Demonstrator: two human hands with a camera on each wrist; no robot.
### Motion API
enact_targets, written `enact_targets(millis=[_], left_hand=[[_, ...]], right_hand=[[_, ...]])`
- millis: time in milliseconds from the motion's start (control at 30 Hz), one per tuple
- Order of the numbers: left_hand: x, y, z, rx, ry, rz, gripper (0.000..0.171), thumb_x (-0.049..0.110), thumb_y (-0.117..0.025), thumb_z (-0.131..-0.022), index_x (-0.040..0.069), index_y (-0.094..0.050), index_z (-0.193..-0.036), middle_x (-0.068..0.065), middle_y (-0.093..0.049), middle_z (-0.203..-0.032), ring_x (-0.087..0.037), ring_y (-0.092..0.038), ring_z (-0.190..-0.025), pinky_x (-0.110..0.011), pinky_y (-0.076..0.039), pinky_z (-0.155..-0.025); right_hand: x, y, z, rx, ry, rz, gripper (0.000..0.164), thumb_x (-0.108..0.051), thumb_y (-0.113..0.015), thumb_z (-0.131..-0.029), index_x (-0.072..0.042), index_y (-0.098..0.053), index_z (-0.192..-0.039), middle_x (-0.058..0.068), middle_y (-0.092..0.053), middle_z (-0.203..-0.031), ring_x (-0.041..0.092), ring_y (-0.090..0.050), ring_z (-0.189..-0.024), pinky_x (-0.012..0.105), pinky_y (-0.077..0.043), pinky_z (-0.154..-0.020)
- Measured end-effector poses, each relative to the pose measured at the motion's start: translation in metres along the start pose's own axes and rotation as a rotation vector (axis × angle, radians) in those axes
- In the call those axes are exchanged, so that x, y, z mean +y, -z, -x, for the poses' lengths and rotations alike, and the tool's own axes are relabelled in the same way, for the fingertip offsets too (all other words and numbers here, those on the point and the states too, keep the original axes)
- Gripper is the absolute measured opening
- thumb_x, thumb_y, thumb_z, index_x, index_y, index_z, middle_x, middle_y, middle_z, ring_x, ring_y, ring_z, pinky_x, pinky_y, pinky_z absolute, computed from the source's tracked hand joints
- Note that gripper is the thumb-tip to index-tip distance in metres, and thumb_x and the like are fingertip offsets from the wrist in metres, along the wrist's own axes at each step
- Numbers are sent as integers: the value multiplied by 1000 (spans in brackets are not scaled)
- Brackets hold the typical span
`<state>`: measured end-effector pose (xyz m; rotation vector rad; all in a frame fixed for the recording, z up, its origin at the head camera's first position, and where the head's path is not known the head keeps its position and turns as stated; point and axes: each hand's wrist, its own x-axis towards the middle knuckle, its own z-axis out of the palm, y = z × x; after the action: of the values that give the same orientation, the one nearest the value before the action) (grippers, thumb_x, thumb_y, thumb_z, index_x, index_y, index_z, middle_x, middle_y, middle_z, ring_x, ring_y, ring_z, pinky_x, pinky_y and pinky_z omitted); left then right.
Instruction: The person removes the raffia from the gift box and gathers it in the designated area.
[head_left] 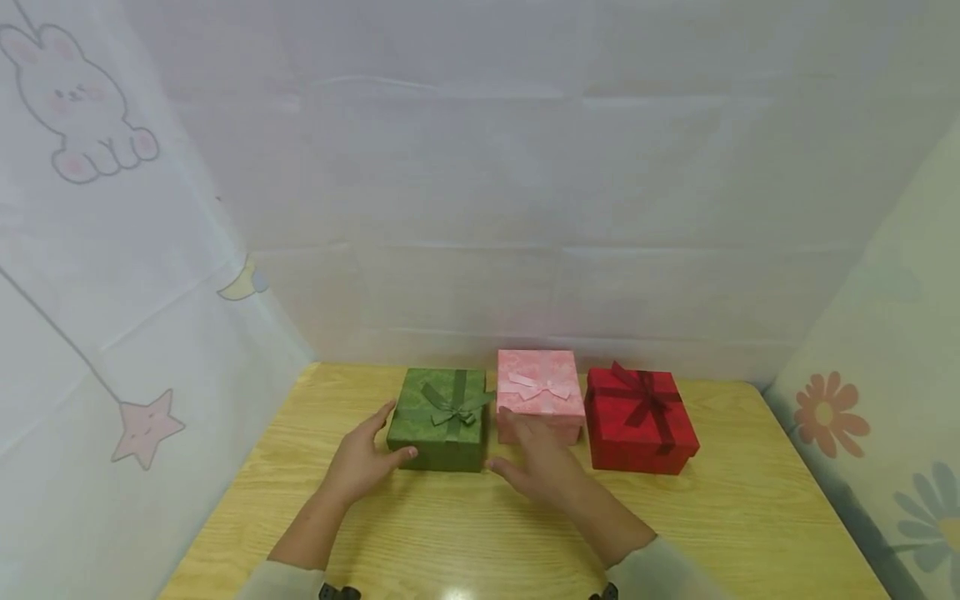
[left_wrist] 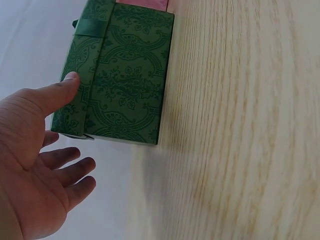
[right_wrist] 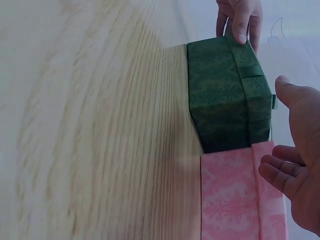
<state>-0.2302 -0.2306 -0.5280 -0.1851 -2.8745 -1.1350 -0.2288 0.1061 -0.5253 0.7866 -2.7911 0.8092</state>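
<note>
A green gift box (head_left: 437, 421) with a green ribbon bow stands at the left of the row. At its left side is my left hand (head_left: 362, 461), thumb tip at the lid's near edge and fingers loosely spread along the side. My right hand (head_left: 546, 463) reaches in front of the pink gift box (head_left: 536, 379), its thumb apart from the fingers and towards the green box's right side. In the right wrist view, the right fingers (right_wrist: 281, 172) overlap the pink box's lid, and nothing is between thumb and fingers.
A red gift box (head_left: 640, 429) with a dark red bow sits turned slightly at the right. All three boxes stand near the back of the wooden table (head_left: 450, 533). White cloth (head_left: 525, 208) hangs behind, with printed cloth at both sides.
</note>
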Motion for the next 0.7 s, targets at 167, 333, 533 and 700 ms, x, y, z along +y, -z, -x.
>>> enact_targets(millis=[167, 333, 533, 700], left_hand=[[-2, -1, 1, -8, 24, 44, 99, 47, -84, -87, 25, -28, -166, -18, -44, -159, -42, -48, -141, -57, -54, -96], [-3, -2, 1, -12, 23, 71, 99, 47, -83, -87, 25, -28, -166, -19, -44, -159, -42, -41, -146, -62, -47, -105], [-5, -4, 0, -18, 15, 78, 98, 45, -83, -88, 23, -28, -166, -16, -43, -160, -42, -40, -146, -66, -40, -110], [-7, -5, 0, -14, 17, 91, 97, 44, -84, -88, 25, -29, -166, -14, -47, -158, -42, -43, -145, -67, -41, -108]], right_hand=[[-9, -10, -13, -30, -6, 1, 95, -69, -60, -95, -11, -31, -164, 5, -67, -130, 24, -61, -123, 48, -51, -105], [-16, -16, -21, -43, -23, 16, 95, -69, -61, -95, -10, -31, -164, 9, -64, -136, 26, -60, -125, 48, -51, -105], [-21, -20, -25, -65, -62, 23, 95, -68, -62, -95, -10, -32, -163, 13, -58, -148, 31, -56, -134, 48, -48, -109], [-23, -27, -26, -54, -75, 21, 93, -63, -66, -95, -10, -32, -163, 16, -68, -134, 27, -68, -115, 45, -55, -99]])
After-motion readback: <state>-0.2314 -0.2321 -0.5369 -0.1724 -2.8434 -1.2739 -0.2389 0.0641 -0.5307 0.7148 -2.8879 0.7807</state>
